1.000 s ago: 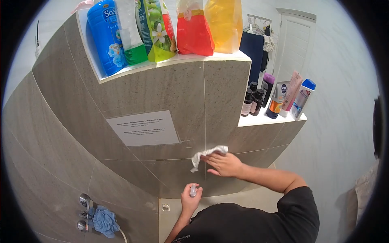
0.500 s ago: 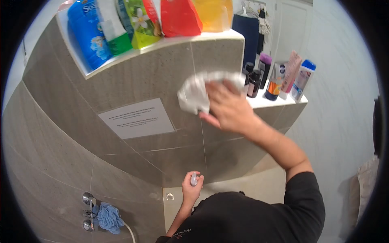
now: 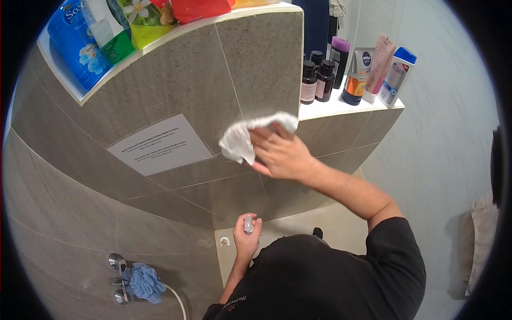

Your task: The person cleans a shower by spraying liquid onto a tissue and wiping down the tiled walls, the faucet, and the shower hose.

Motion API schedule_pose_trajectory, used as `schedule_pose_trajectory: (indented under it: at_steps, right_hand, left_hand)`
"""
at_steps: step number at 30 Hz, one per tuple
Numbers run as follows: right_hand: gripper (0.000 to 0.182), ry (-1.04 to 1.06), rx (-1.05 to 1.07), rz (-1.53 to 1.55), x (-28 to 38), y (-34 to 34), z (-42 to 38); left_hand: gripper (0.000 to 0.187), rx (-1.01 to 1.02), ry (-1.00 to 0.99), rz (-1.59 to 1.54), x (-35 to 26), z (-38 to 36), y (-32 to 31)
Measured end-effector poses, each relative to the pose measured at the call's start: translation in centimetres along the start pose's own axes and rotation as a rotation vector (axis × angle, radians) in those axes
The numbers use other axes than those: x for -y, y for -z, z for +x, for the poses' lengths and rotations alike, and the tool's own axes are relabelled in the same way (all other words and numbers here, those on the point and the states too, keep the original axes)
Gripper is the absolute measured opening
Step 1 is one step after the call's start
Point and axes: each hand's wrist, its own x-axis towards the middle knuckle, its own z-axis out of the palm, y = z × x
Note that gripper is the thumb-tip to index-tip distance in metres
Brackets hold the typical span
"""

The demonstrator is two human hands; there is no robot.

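Right in the thick of it, a white cloth [image 3: 234,143] is held at the brown tiled wall [image 3: 181,74] by the right hand [image 3: 282,157], close to the middle of the head view, toward 11 o'clock; that hand's fingers are stretched out over the fabric, and whether a fold is pinched underneath cannot be told. Down at 6 o'clock from the cloth, a small clear container [image 3: 249,224] is clasped in the curled fingers of the left hand [image 3: 246,242], only its end being shown. And here trouble could be met! At 9 o'clock, the paper notice [image 3: 165,144] is set just beside the loose flap, so if a stroke were carried too wide, its corner could be snagged, or its print smudged if the cloth is damp. Up between 1 and 2 o'clock, the dark bottles [image 3: 324,82] are crowded together on the white ledge [image 3: 336,108], and one could be toppled into its neighbours by a trailing corner or a knuckle. The cloth itself could be lost down the wall if it is kept there by flat pressure alone. And the container? Should its clasp be slackened, it could be dropped to the floor [image 3: 341,226] below.
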Motion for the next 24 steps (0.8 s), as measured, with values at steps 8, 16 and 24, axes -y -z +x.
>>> schedule_pose_trajectory:
  at_steps: [8,16,24]
  right_hand:
    - [0.031,-0.036,0.091,0.041,2.2,-4.5,-9.5]
    - [0.054,-0.787,0.231,-0.081,-5.0,-1.2,-20.7]
    - [0.078,-1.017,-0.270,0.014,-7.8,-2.0,-23.8]
  left_hand:
    - [0.017,0.049,0.002,0.003,-0.6,1.0,-0.8]
    - [0.017,0.041,-0.022,0.014,-0.5,1.1,-0.4]
    - [0.018,0.075,0.015,0.046,-0.4,1.9,-0.6]
